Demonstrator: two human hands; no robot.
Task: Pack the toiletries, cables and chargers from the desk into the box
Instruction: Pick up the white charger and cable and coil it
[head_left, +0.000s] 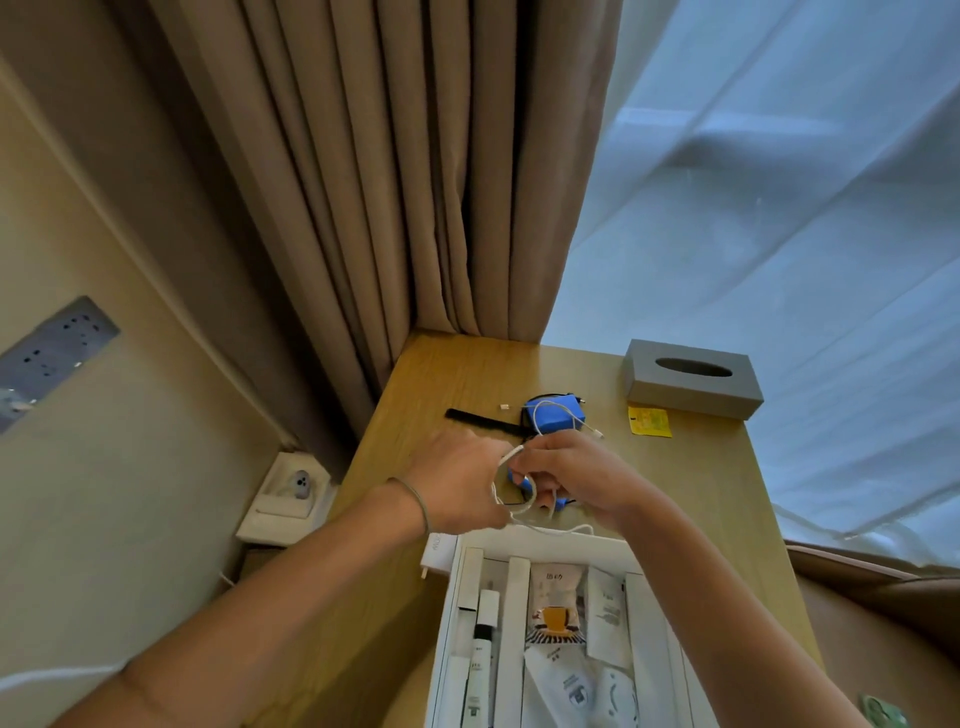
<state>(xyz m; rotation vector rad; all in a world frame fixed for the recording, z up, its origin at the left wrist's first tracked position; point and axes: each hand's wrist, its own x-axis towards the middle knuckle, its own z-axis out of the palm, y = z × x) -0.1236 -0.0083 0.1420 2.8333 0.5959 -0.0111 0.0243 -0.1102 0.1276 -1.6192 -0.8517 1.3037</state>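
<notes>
**Coiling a cable above the box**

Both grips pinch a white cable (511, 499): left hand (457, 483) and right hand (576, 480) hold its loops just beyond the box's (470, 558) far rim. Toiletries already lie in the box. A blue charger (553, 415) and black strap (480, 420) wait near the counter's (701, 493) far edge. The coil has no clear long axis; a tail trails toward the box.

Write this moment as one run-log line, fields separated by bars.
step: coiling white cable | left hand: holds cable | right hand: holds cable | box: open, toiletries inside | desk: blue pack unpacked
</notes>
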